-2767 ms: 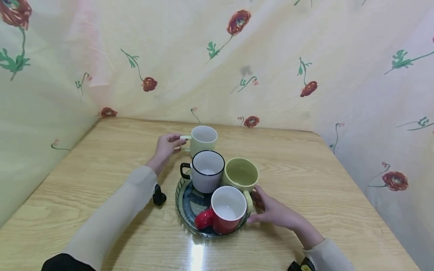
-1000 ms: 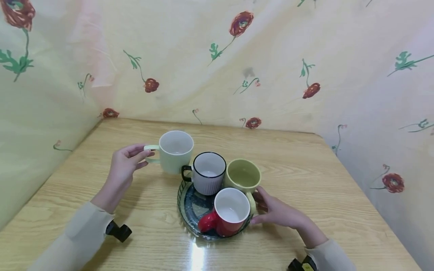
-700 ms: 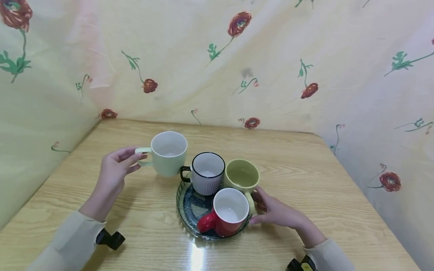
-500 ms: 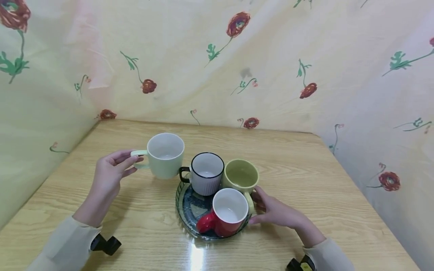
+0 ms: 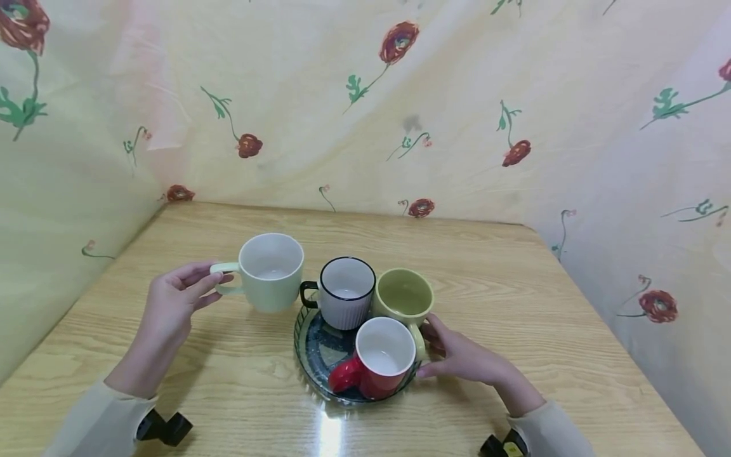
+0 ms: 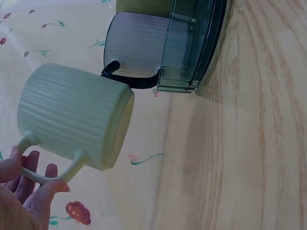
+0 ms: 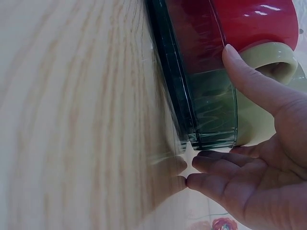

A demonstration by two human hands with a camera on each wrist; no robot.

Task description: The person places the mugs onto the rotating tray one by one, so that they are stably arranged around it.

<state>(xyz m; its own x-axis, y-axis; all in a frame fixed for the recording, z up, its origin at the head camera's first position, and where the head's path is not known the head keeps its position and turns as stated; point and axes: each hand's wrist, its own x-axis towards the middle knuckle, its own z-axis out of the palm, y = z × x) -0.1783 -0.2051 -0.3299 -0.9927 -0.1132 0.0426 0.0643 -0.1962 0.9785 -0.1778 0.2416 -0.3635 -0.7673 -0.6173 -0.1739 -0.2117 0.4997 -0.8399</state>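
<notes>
My left hand (image 5: 171, 301) pinches the handle of a pale green mug (image 5: 270, 276), which hangs above the table left of the tray. In the left wrist view that mug (image 6: 72, 112) is tilted, its base clear of the wood. A round dark glass tray (image 5: 320, 365) bears three mugs: a white ribbed one with black rim and handle (image 5: 345, 308), a yellow-green one (image 5: 404, 295) and a red one, white inside (image 5: 379, 377). My right hand (image 5: 457, 352) rests against the tray's right side. In the right wrist view its thumb (image 7: 249, 76) touches the glass wall.
The wooden table (image 5: 514, 292) runs back to a flower-printed cloth (image 5: 320, 95) hung behind and on both sides. The black mug handle (image 5: 307, 295) sticks out past the tray's left edge, close to the lifted mug.
My left hand has carried the pale green mug from behind the white ribbed mug leftward and toward me. My right hand and the tray have stayed in place.
</notes>
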